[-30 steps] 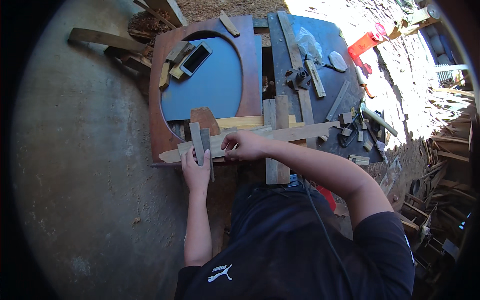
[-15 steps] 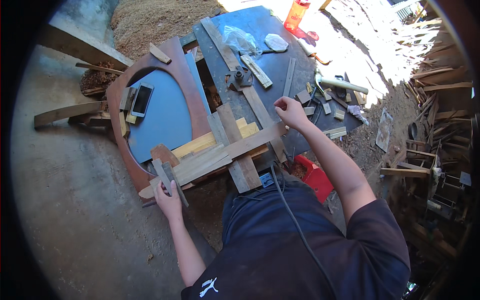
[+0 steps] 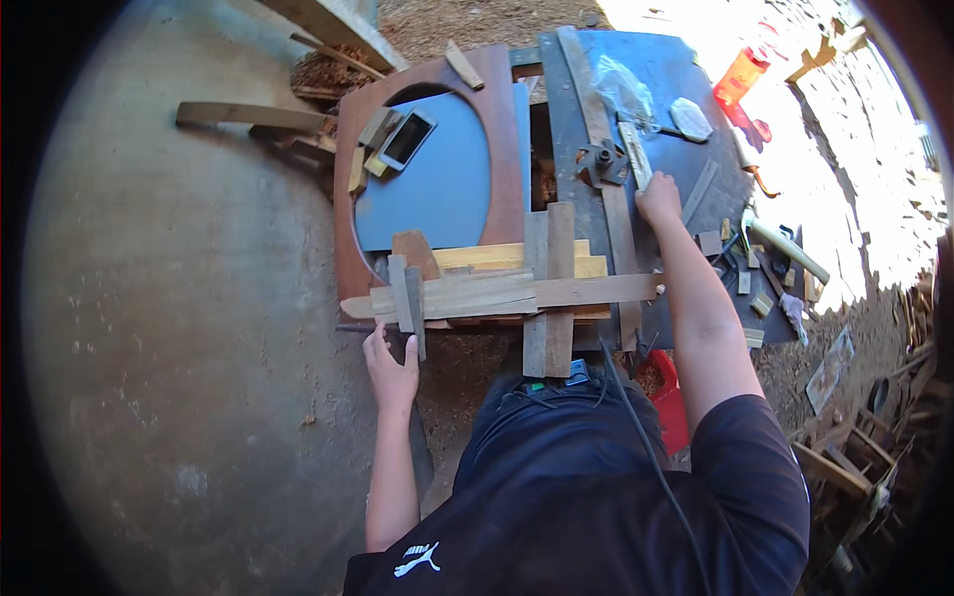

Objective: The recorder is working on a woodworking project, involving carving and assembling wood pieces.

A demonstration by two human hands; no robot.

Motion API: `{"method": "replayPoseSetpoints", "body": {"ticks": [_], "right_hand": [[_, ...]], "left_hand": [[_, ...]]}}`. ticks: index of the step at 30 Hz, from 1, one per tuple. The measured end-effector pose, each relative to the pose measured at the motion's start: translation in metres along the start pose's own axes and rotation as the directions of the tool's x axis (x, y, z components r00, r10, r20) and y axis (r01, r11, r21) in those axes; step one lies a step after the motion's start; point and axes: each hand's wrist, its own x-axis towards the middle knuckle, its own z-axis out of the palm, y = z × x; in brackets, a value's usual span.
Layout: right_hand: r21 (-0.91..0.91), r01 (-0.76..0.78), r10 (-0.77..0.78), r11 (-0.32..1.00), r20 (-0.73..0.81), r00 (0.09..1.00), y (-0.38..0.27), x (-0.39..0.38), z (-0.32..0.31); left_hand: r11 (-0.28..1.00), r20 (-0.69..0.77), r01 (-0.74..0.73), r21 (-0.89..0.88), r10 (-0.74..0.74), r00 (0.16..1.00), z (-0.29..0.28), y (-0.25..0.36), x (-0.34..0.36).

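My right hand (image 3: 659, 200) reaches over the dark tabletop. Its fingers close at the near end of a short pale wooden strip (image 3: 634, 151), partly hiding that end. At the left, my left hand (image 3: 392, 370) holds nothing, thumb and fingers apart. Its fingertips are just below two short upright strips, a pale one (image 3: 400, 294) and a darker one (image 3: 415, 313). These lie across a long light board (image 3: 467, 296). Farther right, a brown slat (image 3: 596, 289) continues the board's line, and two crossing slats (image 3: 560, 288) lie at their junction.
A brown frame (image 3: 510, 149) with an oval opening surrounds a blue-grey panel (image 3: 437, 189), where a phone (image 3: 408, 139) rests. A metal clamp knob (image 3: 602, 161), hammer (image 3: 790, 248), red bottle (image 3: 737, 79) and plastic bag (image 3: 623, 91) occupy the table. A cable (image 3: 646, 427) crosses my lap.
My right hand has moved from the brown slat's right end to the pale strip farther up the table. My left fingers have loosened from the upright strips. The whole view has shifted and turned.
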Motion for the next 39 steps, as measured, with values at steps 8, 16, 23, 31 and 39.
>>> {"method": "replayPoseSetpoints", "body": {"ticks": [8, 16, 23, 31, 39], "right_hand": [[0.733, -0.351, 0.102, 0.583, 0.362, 0.926, 0.005, -0.039, -0.041], [0.841, -0.229, -0.514, 0.490, 0.491, 0.704, -0.070, -0.176, -0.111], [0.763, 0.285, -0.771, 0.579, 0.399, 0.497, -0.122, -0.235, -0.115], [0.094, 0.649, -0.648, 0.755, 0.258, 0.716, -0.093, -0.201, -0.072], [0.119, 0.724, -0.697, 0.679, 0.414, 0.586, -0.093, -0.208, -0.032]], "left_hand": [[0.993, -0.001, 0.042, -0.110, -0.043, 0.999, 0.003, 0.021, -0.026], [0.705, 0.326, 0.122, -0.699, 0.162, 0.931, 0.011, 0.127, -0.016], [0.393, 0.354, 0.299, -0.870, 0.075, 0.932, 0.023, 0.142, -0.007], [0.782, 0.228, 0.309, -0.541, -0.217, 0.949, -0.012, -0.007, 0.050], [0.844, 0.145, 0.318, -0.431, -0.283, 0.948, 0.011, -0.050, 0.081]]}}
